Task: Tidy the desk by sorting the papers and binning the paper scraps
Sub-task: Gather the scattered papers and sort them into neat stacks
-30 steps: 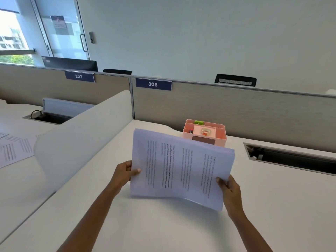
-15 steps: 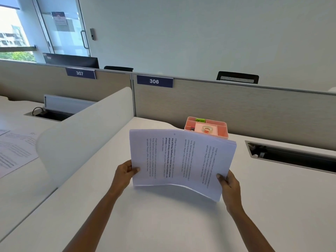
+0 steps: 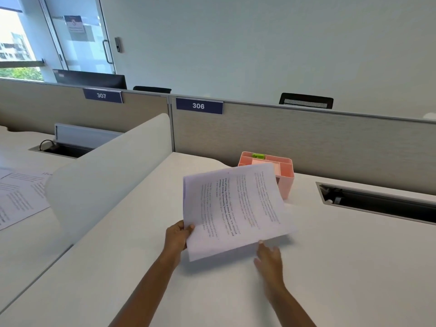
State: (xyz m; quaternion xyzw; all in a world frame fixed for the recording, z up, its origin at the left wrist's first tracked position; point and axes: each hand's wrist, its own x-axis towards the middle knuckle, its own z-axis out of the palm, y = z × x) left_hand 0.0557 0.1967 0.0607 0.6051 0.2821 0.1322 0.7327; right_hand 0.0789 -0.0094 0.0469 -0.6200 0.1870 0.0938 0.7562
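since only my left hand (image 3: 178,238) pinches the stack of printed white paper sheets (image 3: 236,208) by its left edge, thumb on top, the stack tilts above the white desk (image 3: 342,267), in front of the pink plastic desk organiser (image 3: 287,182). my right hand (image 3: 269,258), blurred, sits just under the lower edge, fingers loose, gripping nothing; i judge it placed to square the sheets.

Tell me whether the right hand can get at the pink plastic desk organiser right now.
Probably yes. The right hand looks free, and bare white desk runs from it to the pink plastic desk organiser, right of the printed paper stack the left hand holds.
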